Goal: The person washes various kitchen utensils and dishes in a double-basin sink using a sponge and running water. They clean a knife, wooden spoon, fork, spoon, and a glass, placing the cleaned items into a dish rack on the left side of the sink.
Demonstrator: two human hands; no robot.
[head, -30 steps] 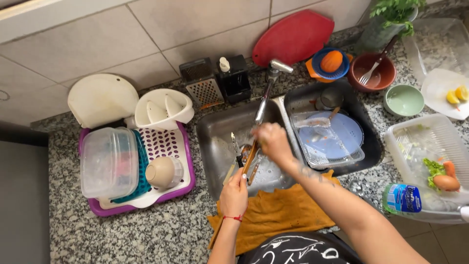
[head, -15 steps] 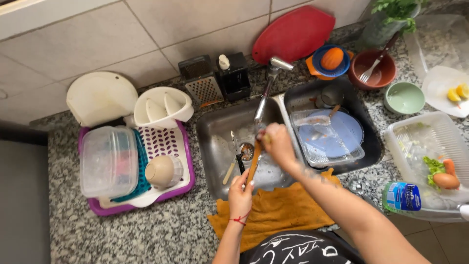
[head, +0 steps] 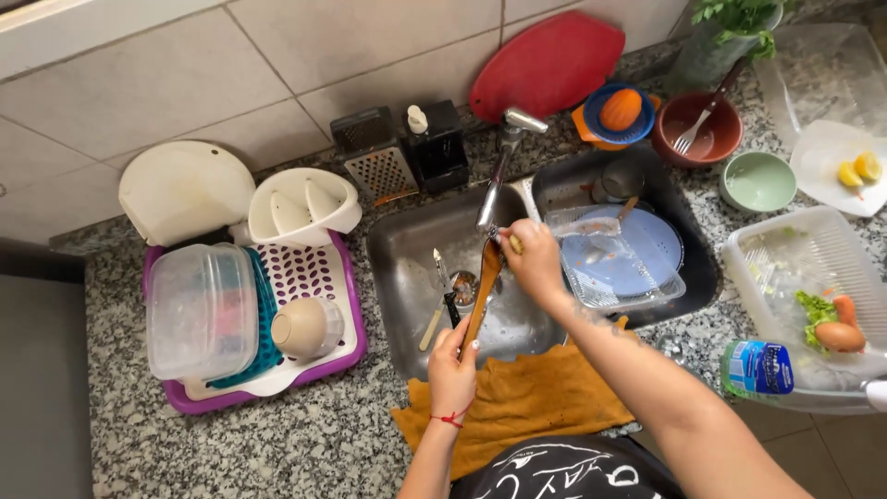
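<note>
My left hand [head: 452, 364] grips the handle end of a long wooden spoon [head: 483, 284] over the steel sink [head: 399, 268]. My right hand [head: 533, 260] is closed around a small yellowish sponge [head: 515, 244] pressed against the spoon's head, right under the tap [head: 497, 176]. A knife [head: 444, 286] and another utensil lie in the basin below the spoon.
A purple dish rack [head: 344, 346] at left holds a clear lidded box [head: 203, 310], a beige cup [head: 309, 327] and white pieces. The right basin holds a blue plate [head: 628, 263] and trays. An orange cloth [head: 522, 399] hangs at the counter's front edge. Bowls, a grater and vegetables surround the sink.
Both hands have lifted the wooden spoon upward toward the tap. My right hand slid up from the spoon's middle to its head.
</note>
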